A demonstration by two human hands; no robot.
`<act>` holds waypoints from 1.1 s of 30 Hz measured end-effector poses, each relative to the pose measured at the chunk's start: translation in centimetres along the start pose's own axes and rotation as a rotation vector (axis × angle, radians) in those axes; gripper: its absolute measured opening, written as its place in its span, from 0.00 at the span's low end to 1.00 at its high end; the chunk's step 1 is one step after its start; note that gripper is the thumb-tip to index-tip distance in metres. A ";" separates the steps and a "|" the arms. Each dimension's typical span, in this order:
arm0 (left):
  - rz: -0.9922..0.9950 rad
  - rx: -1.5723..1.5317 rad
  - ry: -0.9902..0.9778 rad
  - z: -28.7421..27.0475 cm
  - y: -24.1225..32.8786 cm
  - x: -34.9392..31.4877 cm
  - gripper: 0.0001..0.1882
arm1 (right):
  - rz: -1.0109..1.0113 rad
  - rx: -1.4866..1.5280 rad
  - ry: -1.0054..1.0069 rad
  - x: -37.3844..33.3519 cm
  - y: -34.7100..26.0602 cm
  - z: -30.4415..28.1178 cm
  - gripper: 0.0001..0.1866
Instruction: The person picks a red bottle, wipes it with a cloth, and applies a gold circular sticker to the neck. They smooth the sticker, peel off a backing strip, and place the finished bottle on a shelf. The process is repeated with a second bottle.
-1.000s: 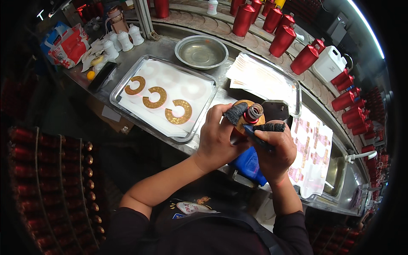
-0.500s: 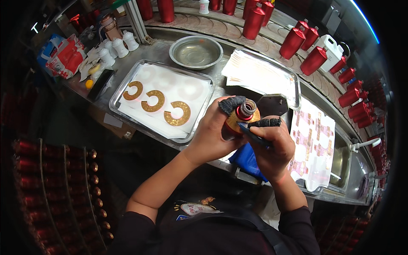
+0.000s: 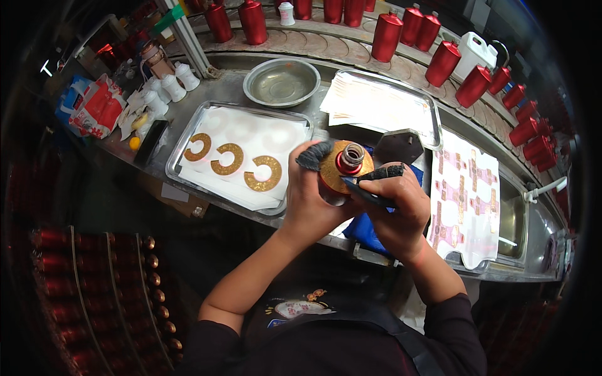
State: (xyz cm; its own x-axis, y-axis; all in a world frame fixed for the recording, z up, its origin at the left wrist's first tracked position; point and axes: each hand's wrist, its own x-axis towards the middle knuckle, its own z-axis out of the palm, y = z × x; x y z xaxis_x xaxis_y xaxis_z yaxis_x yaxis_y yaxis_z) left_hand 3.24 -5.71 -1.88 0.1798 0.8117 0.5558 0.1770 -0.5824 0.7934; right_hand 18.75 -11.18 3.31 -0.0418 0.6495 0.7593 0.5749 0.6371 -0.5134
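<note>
My left hand (image 3: 305, 203) is closed around a red bottle with an uncapped, threaded neck (image 3: 353, 155). A gold ring-shaped label (image 3: 332, 164) lies on the bottle's shoulder around the neck. In my right hand (image 3: 403, 210) is a slim dark tool with a bluish tip (image 3: 374, 197), its tip against the label beside the neck. Black coverings wrap a digit on each hand. To the left, gold C-shaped labels (image 3: 276, 174) lie on white sheets in a metal tray (image 3: 172, 165). My fingers hide most of the bottle's body.
A metal basin (image 3: 281, 85) and a second tray of white sheets (image 3: 381, 102) stand behind. Red bottles (image 3: 387, 37) line a curved conveyor beyond. At right are a printed label sheet (image 3: 465, 207) and a sink (image 3: 515, 216); a rack of red bottles (image 3: 103, 276) is at lower left.
The view has shifted slightly. The held bottle has turned, showing more of its gold label. Red bottles on the conveyor have moved right past the white jug.
</note>
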 end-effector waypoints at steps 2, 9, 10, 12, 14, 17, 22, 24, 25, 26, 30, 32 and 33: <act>-0.265 -0.426 -0.194 -0.2 -0.2 0.1 0.45 | 0.020 0.012 0.019 -0.1 0.1 0.0 0.16; 0.095 0.179 0.068 0.2 0.1 -0.6 0.45 | 0.042 0.030 0.014 -0.4 0.3 0.0 0.15; -0.009 -0.055 0.050 0.3 0.0 -0.7 0.45 | 0.036 0.027 0.031 -0.4 0.2 0.1 0.16; -0.080 -0.015 -0.103 0.1 -0.2 -0.8 0.44 | 0.031 0.018 0.019 -0.5 -0.2 0.5 0.15; 0.040 0.154 -0.056 0.1 -0.3 -1.2 0.42 | -0.019 -0.034 0.002 -0.7 -0.7 1.0 0.15; 0.144 0.286 0.058 0.3 -0.5 -1.3 0.41 | -0.227 0.016 -0.178 -1.4 -1.2 1.3 0.19; 0.119 0.275 0.171 1.5 -0.6 -1.5 0.40 | -0.117 -0.088 0.063 -2.3 -0.2 1.0 0.15; 0.124 0.252 0.167 1.6 -0.6 -1.4 0.41 | -0.146 0.027 -0.011 -2.3 0.0 0.9 0.15; 0.125 0.231 0.178 1.6 -0.6 -1.5 0.42 | -0.205 0.079 -0.015 -2.3 0.0 0.8 0.15; 0.108 0.258 0.170 1.7 -0.6 -1.4 0.43 | -0.112 0.029 0.009 -2.1 0.0 0.7 0.15; 0.098 0.324 0.171 1.4 -0.2 -1.6 0.44 | -0.051 0.101 0.031 -1.9 -0.6 0.5 0.15; 0.091 0.305 0.162 1.3 0.1 -1.6 0.44 | 0.071 0.223 0.045 -1.6 -0.4 0.3 0.13; 0.085 0.301 0.159 1.2 0.2 -1.4 0.45 | 0.341 0.301 0.066 -1.5 -0.1 0.3 0.11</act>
State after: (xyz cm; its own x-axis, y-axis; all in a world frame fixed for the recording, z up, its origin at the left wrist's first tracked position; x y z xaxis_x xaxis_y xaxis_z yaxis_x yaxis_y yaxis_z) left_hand 4.21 -7.04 -2.82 0.0573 0.7430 0.6669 0.4492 -0.6157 0.6474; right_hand 18.48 -12.10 2.16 0.1664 0.8216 0.5452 0.2833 0.4898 -0.8245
